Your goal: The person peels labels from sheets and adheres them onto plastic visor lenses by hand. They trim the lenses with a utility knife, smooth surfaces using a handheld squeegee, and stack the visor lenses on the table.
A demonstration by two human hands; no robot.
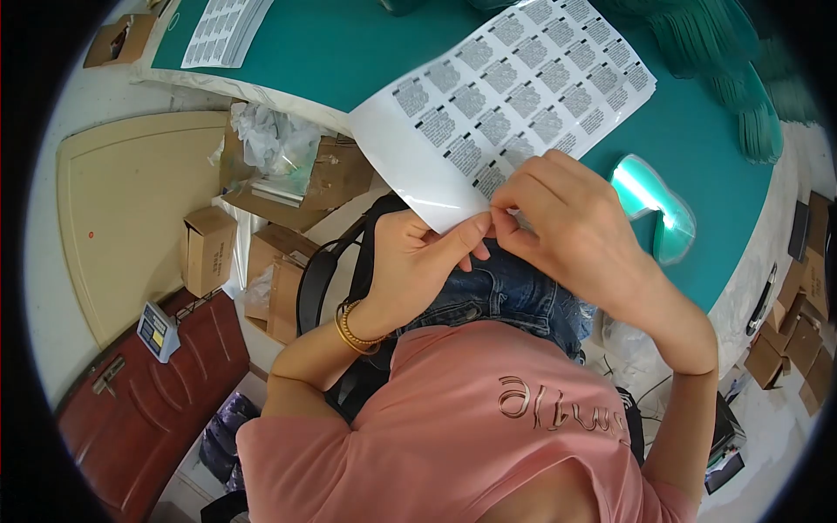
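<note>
A white sheet of printed labels [523,96] lies slanting over the table's front edge, its near corner overhanging toward my lap. It carries rows of small grey text blocks; more sheets seem to lie under its right edge. My left hand [423,261], with gold bangles at the wrist, pinches that near corner between thumb and fingers. Close beside it, my right hand [562,231] is closed, thumb and forefinger pinched at the same sheet's lower edge. Its fingers cover part of the labels there. Right of this hand lies a shiny green eye-mask-shaped piece [656,209].
The green table [288,61] bears another stack of label sheets [225,30] at far left and piles of green pieces [706,52] at far right. Open cardboard boxes [336,179] with plastic bags stand below the table's left side. More boxes [789,349] are at right.
</note>
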